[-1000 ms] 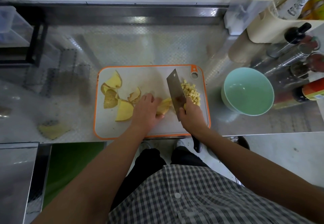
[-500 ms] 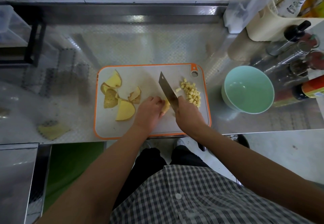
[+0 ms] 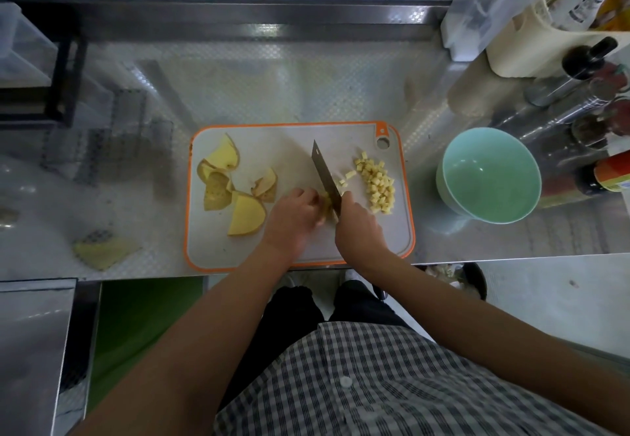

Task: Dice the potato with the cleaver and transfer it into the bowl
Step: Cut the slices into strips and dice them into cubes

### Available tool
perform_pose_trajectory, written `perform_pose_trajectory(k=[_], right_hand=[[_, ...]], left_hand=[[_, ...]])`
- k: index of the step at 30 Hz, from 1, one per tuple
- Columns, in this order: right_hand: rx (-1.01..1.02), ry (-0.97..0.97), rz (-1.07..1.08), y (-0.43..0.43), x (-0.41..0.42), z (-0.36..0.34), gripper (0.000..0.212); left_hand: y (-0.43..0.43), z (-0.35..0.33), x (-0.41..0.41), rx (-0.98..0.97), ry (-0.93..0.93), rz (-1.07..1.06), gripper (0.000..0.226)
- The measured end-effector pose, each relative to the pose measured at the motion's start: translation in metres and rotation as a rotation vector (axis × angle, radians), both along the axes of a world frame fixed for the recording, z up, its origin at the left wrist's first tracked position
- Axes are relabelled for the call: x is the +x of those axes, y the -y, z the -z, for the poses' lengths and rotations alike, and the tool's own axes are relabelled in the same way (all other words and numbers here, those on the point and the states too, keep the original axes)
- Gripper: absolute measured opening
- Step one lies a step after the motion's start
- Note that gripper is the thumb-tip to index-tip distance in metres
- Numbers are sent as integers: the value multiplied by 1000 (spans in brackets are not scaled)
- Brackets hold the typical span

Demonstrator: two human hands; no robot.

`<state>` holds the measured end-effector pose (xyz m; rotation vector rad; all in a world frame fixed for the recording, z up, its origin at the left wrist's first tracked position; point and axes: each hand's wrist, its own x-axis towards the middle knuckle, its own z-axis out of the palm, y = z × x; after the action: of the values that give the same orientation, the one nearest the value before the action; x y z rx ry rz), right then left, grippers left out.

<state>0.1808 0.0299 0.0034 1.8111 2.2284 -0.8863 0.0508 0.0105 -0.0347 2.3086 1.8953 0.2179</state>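
One orange-labelled bottle (image 3: 610, 174) near bowl (image 3: 491, 179), print blurred.

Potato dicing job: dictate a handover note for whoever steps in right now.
Left hand: holds the potato piece against the cutting board.
Right hand: grips the cleaver, blade down at that piece.
Done: a pile of diced cubes on the board's right side.
Left: finish this piece, dice the larger potato chunks on the board's left, then move all the cubes into the bowl, which stands to the right of the board with no potato in it.
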Motion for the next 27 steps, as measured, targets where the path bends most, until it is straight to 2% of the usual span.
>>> perform_pose_trajectory(k=[5,10,16,22,27], right_hand=[[21,-58,12,-7,2,5,15],[79,-171,-16,-19,7,-7,12],[13,-63,-101,-15,14,-1,14],[-4,-79,-20,-6,6,11,12],[28,-107,-4,-5,6,10,12]], left_hand=[[1,5,-2,4,50,-47,23],[4,4,-3,-7,65,-79,37],[5,3,-4,23,108,-88,34],[4,6,-3,8,140,-99,29],[7,6,-3,1,177,-130,39]])
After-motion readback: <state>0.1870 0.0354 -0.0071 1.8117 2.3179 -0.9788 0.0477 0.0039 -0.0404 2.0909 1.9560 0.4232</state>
